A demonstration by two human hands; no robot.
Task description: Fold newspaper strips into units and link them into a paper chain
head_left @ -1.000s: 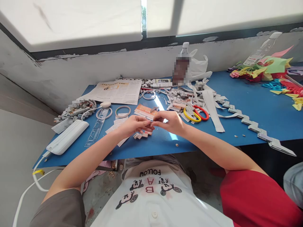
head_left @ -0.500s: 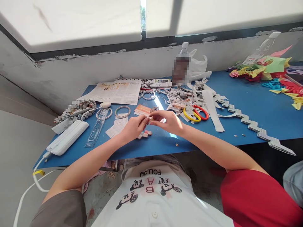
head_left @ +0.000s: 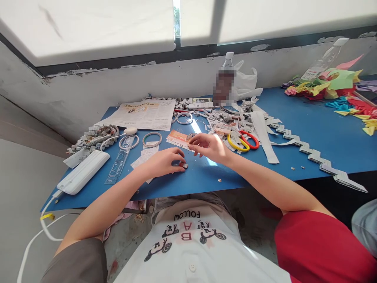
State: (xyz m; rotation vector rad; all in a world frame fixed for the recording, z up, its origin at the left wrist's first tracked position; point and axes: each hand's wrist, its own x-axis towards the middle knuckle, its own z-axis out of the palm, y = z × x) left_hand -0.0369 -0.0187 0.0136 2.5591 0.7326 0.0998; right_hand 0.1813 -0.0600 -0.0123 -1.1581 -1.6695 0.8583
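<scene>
My left hand (head_left: 165, 162) is low over the blue table, its fingers and thumb closed around a small folded paper piece (head_left: 183, 165) with red and grey print. Most of that piece is hidden by the fingers. My right hand (head_left: 209, 147) is a short way off to the right, fingers loosely bent and apart, with nothing visible in them. Its fingertips are beside an orange-and-white printed paper strip (head_left: 178, 137). A small folded grey piece (head_left: 191, 136) shows just past those fingertips. Cut paper slips (head_left: 144, 157) lie behind my left wrist.
Scissors (head_left: 249, 145) with yellow and red handles lie by a heap of paper strips. A zigzag paper chain (head_left: 315, 157) runs right. Tape rolls (head_left: 152, 139), a clear ruler (head_left: 119, 163), a white power strip (head_left: 84, 172), newspaper (head_left: 147, 114) and a bottle (head_left: 225, 82) also surround the hands.
My hands have parted from where they met over the orange strip. The left moved down and left, closing on the folded paper piece on the table; the right's fingers have loosened.
</scene>
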